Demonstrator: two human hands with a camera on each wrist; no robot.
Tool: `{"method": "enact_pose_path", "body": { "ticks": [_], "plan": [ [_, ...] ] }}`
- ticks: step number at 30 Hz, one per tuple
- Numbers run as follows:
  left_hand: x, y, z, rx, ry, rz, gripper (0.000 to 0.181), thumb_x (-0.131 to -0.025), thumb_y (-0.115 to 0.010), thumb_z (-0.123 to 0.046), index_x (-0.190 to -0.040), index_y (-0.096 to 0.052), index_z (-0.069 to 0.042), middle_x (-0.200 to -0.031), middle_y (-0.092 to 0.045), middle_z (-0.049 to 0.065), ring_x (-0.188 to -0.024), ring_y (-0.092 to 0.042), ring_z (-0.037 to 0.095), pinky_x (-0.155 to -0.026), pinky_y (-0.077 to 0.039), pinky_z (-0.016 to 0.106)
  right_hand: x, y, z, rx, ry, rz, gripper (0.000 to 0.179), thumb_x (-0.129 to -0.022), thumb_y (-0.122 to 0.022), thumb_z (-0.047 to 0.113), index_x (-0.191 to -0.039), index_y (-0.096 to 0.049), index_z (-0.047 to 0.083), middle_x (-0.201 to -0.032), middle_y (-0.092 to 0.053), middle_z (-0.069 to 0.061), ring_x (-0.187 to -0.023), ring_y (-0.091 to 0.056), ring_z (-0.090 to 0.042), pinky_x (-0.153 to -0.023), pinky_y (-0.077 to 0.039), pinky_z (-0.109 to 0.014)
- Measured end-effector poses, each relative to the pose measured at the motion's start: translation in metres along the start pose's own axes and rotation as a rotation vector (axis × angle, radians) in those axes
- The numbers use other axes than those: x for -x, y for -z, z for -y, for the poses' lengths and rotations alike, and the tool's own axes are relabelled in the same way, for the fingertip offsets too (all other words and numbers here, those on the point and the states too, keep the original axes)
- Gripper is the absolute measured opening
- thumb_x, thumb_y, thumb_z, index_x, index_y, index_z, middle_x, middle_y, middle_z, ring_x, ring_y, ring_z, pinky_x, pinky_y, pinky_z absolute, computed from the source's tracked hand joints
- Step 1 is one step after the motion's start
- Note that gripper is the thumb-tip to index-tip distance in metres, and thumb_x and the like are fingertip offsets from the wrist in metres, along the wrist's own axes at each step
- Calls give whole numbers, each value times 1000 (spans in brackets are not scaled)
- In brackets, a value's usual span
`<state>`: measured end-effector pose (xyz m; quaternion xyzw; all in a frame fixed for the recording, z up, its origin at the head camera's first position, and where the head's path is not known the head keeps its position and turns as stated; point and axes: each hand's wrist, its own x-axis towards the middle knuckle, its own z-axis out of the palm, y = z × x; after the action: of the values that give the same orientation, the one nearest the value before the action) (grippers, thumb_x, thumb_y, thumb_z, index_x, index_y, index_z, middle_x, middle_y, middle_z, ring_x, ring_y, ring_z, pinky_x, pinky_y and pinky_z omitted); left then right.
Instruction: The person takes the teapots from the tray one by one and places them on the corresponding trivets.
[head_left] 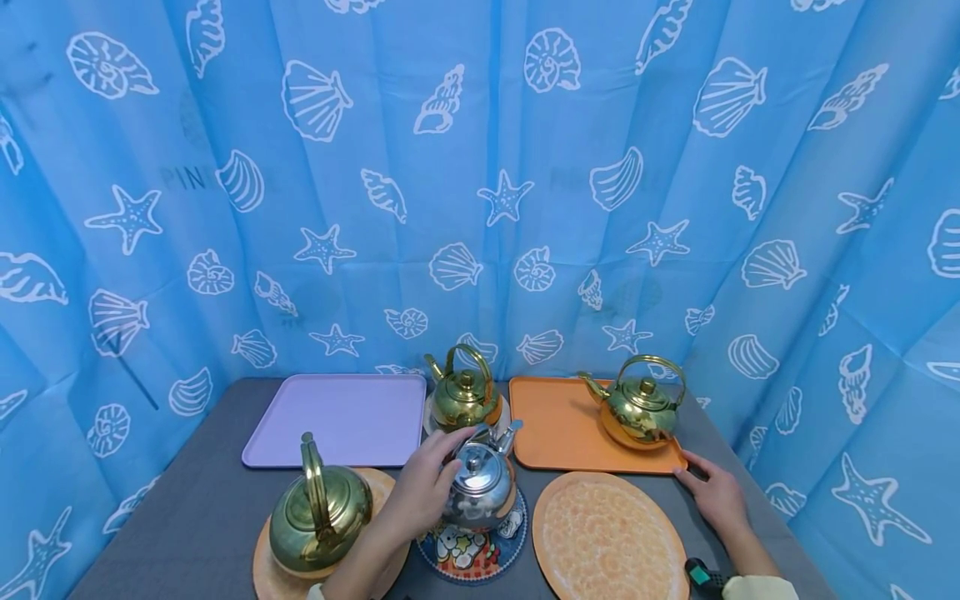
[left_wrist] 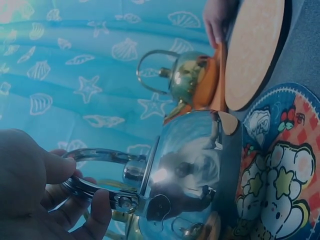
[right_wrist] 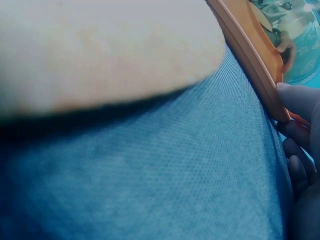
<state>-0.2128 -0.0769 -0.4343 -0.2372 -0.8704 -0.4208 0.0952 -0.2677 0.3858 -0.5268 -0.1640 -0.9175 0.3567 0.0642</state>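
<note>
My left hand [head_left: 422,490] has its thumb and fingers curled round the arched handle [left_wrist: 102,155] of a shiny silver kettle [head_left: 480,485]. The kettle appears upright over a round cartoon-print mat [head_left: 474,562], its spout pointing to the far right. At the near right corner of an orange tray [head_left: 551,427], my right hand [head_left: 718,498] pinches the rim [right_wrist: 257,82], thumb above and fingers below. A gold kettle [head_left: 641,408] stands on that tray's right part, close to the right hand.
Near my left forearm, another gold kettle [head_left: 318,517] sits on a round tan mat [head_left: 390,575]. A third gold kettle [head_left: 463,396] stands at the back centre, beside a purple tray [head_left: 337,421]. A round tan mat [head_left: 607,533] lies front right. A blue curtain [head_left: 480,208] hangs behind.
</note>
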Motion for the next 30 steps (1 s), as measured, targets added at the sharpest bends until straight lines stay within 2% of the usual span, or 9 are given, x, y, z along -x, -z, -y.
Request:
{"method": "enact_pose_path", "body": {
  "ticks": [8,17,21,24,27,30],
  "plan": [
    [3,2,0,-31,9,0,46,-100,-53,-6,-143,-49,-19,-91,-48,-6,-64,-39,10,-61,-38,28,3,2,-1,-11,29,-3,55,-96,-61,27,-138,-47,-6,-141,-39,-34,-130,-31,-51,-104,-26,-63],
    [4,5,-1,-30,16,3,45,-100,-53,-8,-143,-49,-21,-95,-51,-4,-70,-45,11,-63,-40,30,1,2,1,-5,10,-9,55,-96,-62,27,-138,-47,-5,-141,-39,-33,-130,-32,-51,-104,-26,-63],
    [5,7,-1,-36,19,-6,47,-98,-56,-8,-143,-49,-21,-103,-56,0,-77,-49,11,-65,-42,31,-1,0,0,1,-1,-16,55,-96,-63,26,-138,-48,-5,-140,-40,-33,-130,-33,-51,-104,-27,-62],
    [5,8,-1,-45,37,-23,49,-96,-61,-9,-142,-50,-22,-108,-57,0,-80,-50,9,-65,-43,30,-2,0,0,1,2,-17,55,-96,-62,26,-138,-48,-6,-140,-40,-33,-129,-33,-51,-103,-27,-63],
    [5,8,-3,-62,58,-48,48,-94,-65,-12,-140,-53,-23,-104,-54,-5,-75,-47,10,-60,-42,28,-2,-1,0,-5,2,-18,55,-95,-63,26,-138,-48,-6,-141,-40,-33,-129,-33,-51,-103,-28,-62],
    [5,9,-6,-98,54,-97,45,-92,-68,-14,-135,-57,-23,-101,-53,-8,-79,-49,13,-62,-42,29,-1,-1,-1,-15,-3,-20,54,-95,-63,24,-138,-48,-5,-141,-40,-32,-130,-33,-50,-104,-27,-62]
  ]
}}
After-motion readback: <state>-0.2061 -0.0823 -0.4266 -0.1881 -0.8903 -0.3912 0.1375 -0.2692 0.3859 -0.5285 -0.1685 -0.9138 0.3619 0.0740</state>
